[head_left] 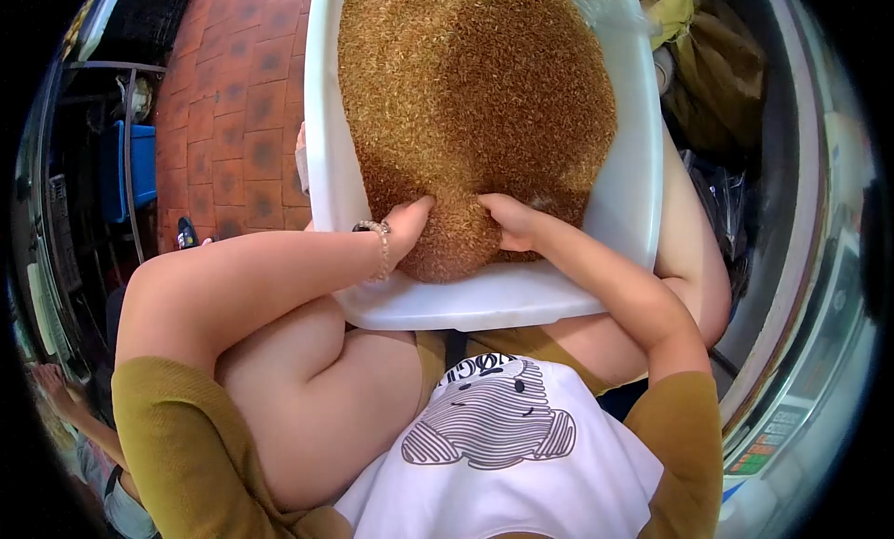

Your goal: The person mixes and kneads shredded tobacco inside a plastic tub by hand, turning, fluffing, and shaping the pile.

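A large heap of brown, grain-like flakes (484,92) fills much of a white plastic tub (629,194) that rests between my bare legs. At the near end of the heap, my left hand (408,228), with a beaded bracelet at its wrist, has its fingers sunk under the flakes and its thumb on top. My right hand (510,222) is in the same pose on the other side, thumb toward the middle. A mound of flakes lies between the two hands. The fingertips of both hands are hidden.
Red floor tiles (233,120) lie left of the tub. A blue crate (128,171) sits on a rack at the far left. Clear plastic (610,8) and a brown sack (722,68) are at the upper right. Another person's hand (58,390) shows at the lower left.
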`<state>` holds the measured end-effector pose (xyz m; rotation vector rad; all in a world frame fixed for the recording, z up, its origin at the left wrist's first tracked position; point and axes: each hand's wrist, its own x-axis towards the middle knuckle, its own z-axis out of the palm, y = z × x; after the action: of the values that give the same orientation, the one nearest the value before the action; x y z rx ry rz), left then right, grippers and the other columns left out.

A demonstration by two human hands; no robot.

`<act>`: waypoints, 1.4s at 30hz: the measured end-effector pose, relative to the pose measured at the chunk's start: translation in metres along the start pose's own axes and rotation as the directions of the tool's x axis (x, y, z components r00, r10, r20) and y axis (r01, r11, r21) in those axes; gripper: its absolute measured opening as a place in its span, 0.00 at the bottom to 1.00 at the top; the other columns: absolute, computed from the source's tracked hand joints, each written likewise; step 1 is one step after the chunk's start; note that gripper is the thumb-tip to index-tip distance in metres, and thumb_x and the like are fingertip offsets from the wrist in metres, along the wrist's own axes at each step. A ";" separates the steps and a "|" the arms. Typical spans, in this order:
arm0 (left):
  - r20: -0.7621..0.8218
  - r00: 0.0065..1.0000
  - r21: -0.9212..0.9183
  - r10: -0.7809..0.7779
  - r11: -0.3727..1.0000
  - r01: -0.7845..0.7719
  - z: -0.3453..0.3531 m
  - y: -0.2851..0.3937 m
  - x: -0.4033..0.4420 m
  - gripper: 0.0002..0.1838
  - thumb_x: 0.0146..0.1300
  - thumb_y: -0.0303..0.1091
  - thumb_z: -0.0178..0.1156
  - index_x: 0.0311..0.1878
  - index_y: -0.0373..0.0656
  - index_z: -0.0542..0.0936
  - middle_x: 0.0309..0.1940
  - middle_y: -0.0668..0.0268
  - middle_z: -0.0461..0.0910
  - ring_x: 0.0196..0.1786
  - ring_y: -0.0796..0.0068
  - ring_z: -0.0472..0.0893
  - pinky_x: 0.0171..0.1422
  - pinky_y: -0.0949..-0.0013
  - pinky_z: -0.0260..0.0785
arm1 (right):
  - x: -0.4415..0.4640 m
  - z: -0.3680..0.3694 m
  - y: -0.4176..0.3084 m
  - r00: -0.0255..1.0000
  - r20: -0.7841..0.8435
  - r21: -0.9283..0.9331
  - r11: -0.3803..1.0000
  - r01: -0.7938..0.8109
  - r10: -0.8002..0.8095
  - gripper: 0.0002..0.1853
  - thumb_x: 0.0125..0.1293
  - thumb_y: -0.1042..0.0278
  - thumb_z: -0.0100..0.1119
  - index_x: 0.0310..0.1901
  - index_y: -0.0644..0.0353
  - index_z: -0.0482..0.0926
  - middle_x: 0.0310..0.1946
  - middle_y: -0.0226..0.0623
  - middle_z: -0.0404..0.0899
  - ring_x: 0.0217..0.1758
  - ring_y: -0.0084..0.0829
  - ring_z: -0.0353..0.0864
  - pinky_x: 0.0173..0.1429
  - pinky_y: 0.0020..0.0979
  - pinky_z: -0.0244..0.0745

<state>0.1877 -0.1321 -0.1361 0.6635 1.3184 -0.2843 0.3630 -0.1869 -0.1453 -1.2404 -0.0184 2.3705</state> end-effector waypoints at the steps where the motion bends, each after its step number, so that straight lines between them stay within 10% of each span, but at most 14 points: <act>1: -0.036 0.999 -0.002 -0.002 1.000 0.002 0.001 -0.003 0.003 0.29 0.64 0.50 0.40 0.58 0.35 0.66 0.53 0.55 0.73 0.54 0.65 0.74 0.59 0.65 0.64 | -0.001 0.001 -0.001 0.998 -0.055 -0.036 0.999 -0.018 0.016 0.20 0.67 0.64 0.34 0.55 0.65 0.67 0.56 0.43 0.68 0.56 0.35 0.70 0.60 0.37 0.65; 10: -0.123 0.958 0.056 0.259 0.966 -0.254 0.006 0.047 -0.023 0.20 0.63 0.43 0.42 0.48 0.38 0.74 0.45 0.58 0.77 0.45 0.69 0.77 0.53 0.66 0.66 | -0.012 0.019 -0.046 0.855 -0.200 -0.591 0.755 0.284 -0.478 0.15 0.64 0.62 0.48 0.39 0.67 0.78 0.35 0.36 0.79 0.39 0.27 0.75 0.48 0.28 0.67; 14: 0.012 0.946 -0.237 0.323 0.920 -0.311 -0.017 0.094 -0.011 0.24 0.62 0.43 0.44 0.56 0.36 0.71 0.56 0.52 0.70 0.57 0.66 0.69 0.63 0.64 0.58 | -0.037 0.036 -0.090 0.775 -0.170 -0.314 0.779 0.542 -0.608 0.14 0.64 0.65 0.47 0.38 0.66 0.79 0.38 0.37 0.79 0.43 0.27 0.74 0.53 0.29 0.65; 18: -0.281 0.729 0.098 0.624 0.774 -0.625 -0.016 0.156 -0.052 0.17 0.58 0.41 0.51 0.45 0.40 0.75 0.40 0.60 0.78 0.47 0.71 0.75 0.58 0.66 0.62 | -0.044 0.036 -0.133 0.710 -0.135 -0.077 0.722 0.688 -0.691 0.16 0.66 0.62 0.43 0.45 0.63 0.76 0.49 0.36 0.74 0.49 0.30 0.71 0.60 0.35 0.61; 21: -0.175 0.677 -0.074 0.714 0.677 -0.733 -0.032 0.190 -0.065 0.16 0.59 0.40 0.51 0.46 0.41 0.75 0.44 0.62 0.77 0.51 0.71 0.72 0.60 0.64 0.59 | -0.061 0.058 -0.148 0.490 -0.322 -0.271 0.575 0.772 -0.810 0.17 0.67 0.61 0.41 0.47 0.62 0.75 0.53 0.35 0.71 0.54 0.31 0.69 0.61 0.35 0.60; 24: 0.026 0.488 -0.095 0.873 0.488 -0.868 -0.048 0.209 -0.077 0.17 0.63 0.40 0.45 0.46 0.39 0.75 0.44 0.65 0.78 0.48 0.72 0.74 0.58 0.65 0.61 | -0.059 0.042 -0.163 0.461 -0.124 -0.369 0.472 0.801 -0.879 0.17 0.67 0.61 0.41 0.47 0.62 0.76 0.51 0.35 0.73 0.56 0.31 0.69 0.63 0.34 0.58; 26: -0.032 0.591 -0.196 0.806 0.575 -0.795 -0.047 0.215 -0.095 0.13 0.59 0.38 0.47 0.40 0.40 0.76 0.30 0.68 0.76 0.32 0.77 0.74 0.36 0.74 0.64 | -0.066 0.039 -0.166 0.378 0.048 -0.385 0.332 0.861 -0.925 0.17 0.66 0.62 0.43 0.44 0.64 0.78 0.44 0.37 0.78 0.51 0.31 0.74 0.61 0.31 0.63; 27: -0.015 0.541 -0.104 0.841 0.537 -0.837 -0.054 0.215 -0.090 0.15 0.61 0.39 0.45 0.42 0.39 0.75 0.35 0.67 0.77 0.37 0.75 0.74 0.43 0.72 0.63 | -0.068 0.033 -0.168 0.353 0.066 -0.415 0.297 0.860 -0.933 0.16 0.65 0.63 0.44 0.43 0.65 0.79 0.42 0.37 0.79 0.49 0.30 0.76 0.59 0.31 0.65; 29: 0.036 0.437 0.076 0.899 0.433 -0.898 -0.069 0.213 -0.082 0.19 0.64 0.41 0.43 0.47 0.38 0.75 0.44 0.65 0.78 0.48 0.73 0.74 0.58 0.67 0.62 | -0.075 0.023 -0.169 0.347 0.074 -0.517 0.262 0.815 -0.935 0.16 0.65 0.64 0.44 0.43 0.65 0.79 0.41 0.38 0.80 0.45 0.30 0.78 0.57 0.29 0.68; 34: 0.051 0.549 0.172 0.834 0.534 -0.828 -0.057 0.185 -0.072 0.20 0.66 0.39 0.39 0.46 0.35 0.75 0.43 0.62 0.78 0.44 0.75 0.76 0.54 0.71 0.66 | -0.095 -0.002 -0.150 0.481 0.035 -0.758 0.290 0.584 -0.876 0.14 0.64 0.66 0.48 0.40 0.66 0.80 0.37 0.38 0.81 0.41 0.27 0.80 0.51 0.29 0.72; 38: 0.128 0.677 0.413 0.725 0.582 -0.701 -0.030 0.154 -0.073 0.18 0.64 0.33 0.38 0.40 0.38 0.79 0.38 0.61 0.80 0.41 0.74 0.78 0.51 0.70 0.68 | -0.095 -0.027 -0.126 0.812 -0.017 -0.897 0.368 0.246 -0.584 0.15 0.60 0.61 0.52 0.39 0.65 0.80 0.33 0.41 0.82 0.37 0.28 0.80 0.44 0.28 0.73; 42: 0.281 0.736 0.577 0.616 0.504 -0.643 -0.009 0.098 -0.048 0.16 0.61 0.38 0.47 0.39 0.39 0.80 0.36 0.56 0.81 0.40 0.66 0.80 0.49 0.66 0.70 | -0.098 -0.031 -0.106 0.895 -0.165 -0.985 0.120 -0.127 -0.414 0.16 0.57 0.61 0.54 0.39 0.65 0.80 0.27 0.45 0.81 0.31 0.33 0.80 0.38 0.31 0.73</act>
<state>0.2230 -0.0581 -0.0628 1.6895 0.8189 -0.1320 0.4760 -0.1381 -0.0645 -2.1084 -1.8332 1.6130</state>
